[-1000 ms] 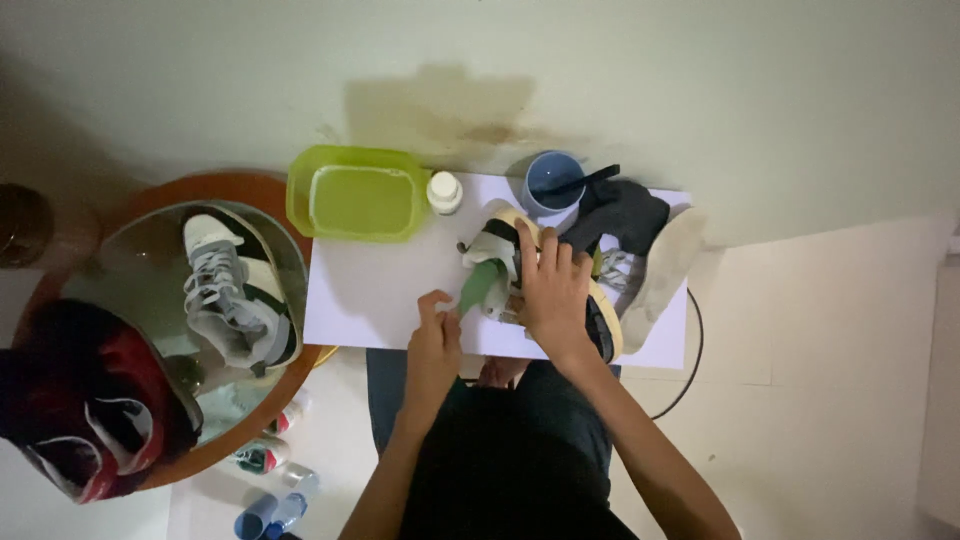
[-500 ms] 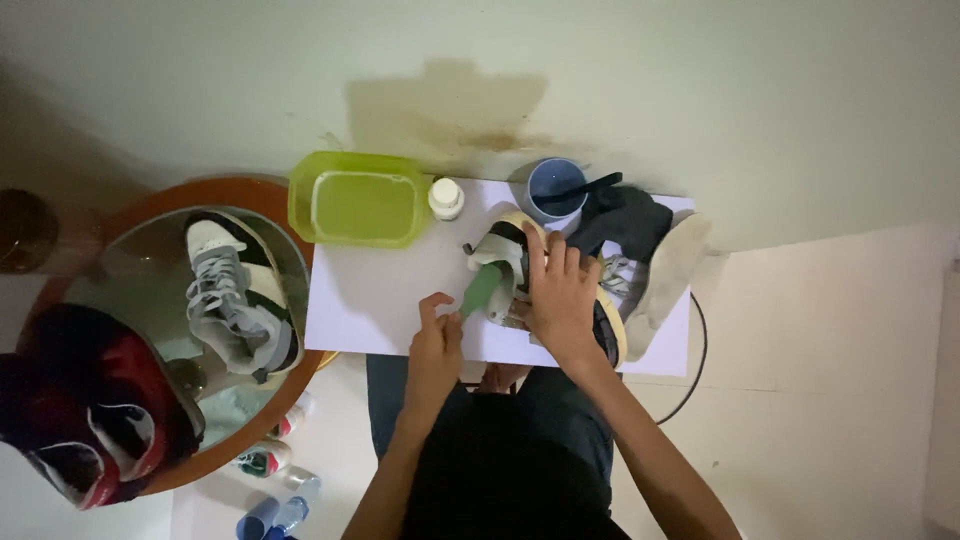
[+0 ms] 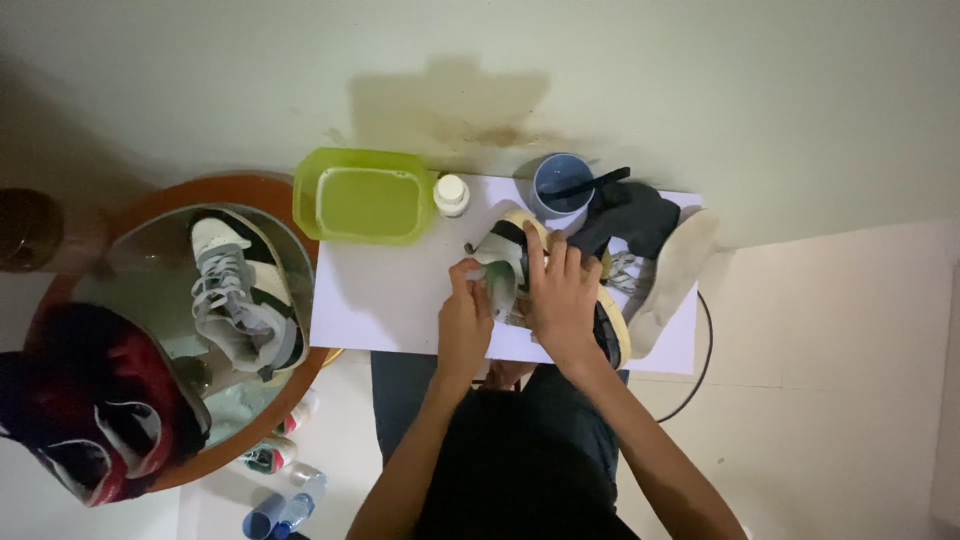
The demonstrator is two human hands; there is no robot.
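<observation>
A white and dark sneaker [image 3: 505, 250] lies on a small white table [image 3: 390, 300], toe pointing away from me. My right hand [image 3: 562, 295] presses down on top of it, fingers spread over its upper. My left hand [image 3: 465, 315] pinches a small green and white item against the shoe's left side; I cannot tell what it is. A second dark sneaker with a pale sole [image 3: 655, 250] lies just right of my hands.
A lime green tub [image 3: 365, 195] of liquid, a small white bottle [image 3: 451, 193] and a blue cup [image 3: 562, 185] with a dark brush line the table's far edge. A round glass table [image 3: 150, 330] at left carries a grey sneaker [image 3: 235, 300] and a red item. Bottles stand on the floor [image 3: 285, 470].
My left hand has shifted up and closer to the shoe's side. My right hand stays pressed on the sneaker in nearly the same spot.
</observation>
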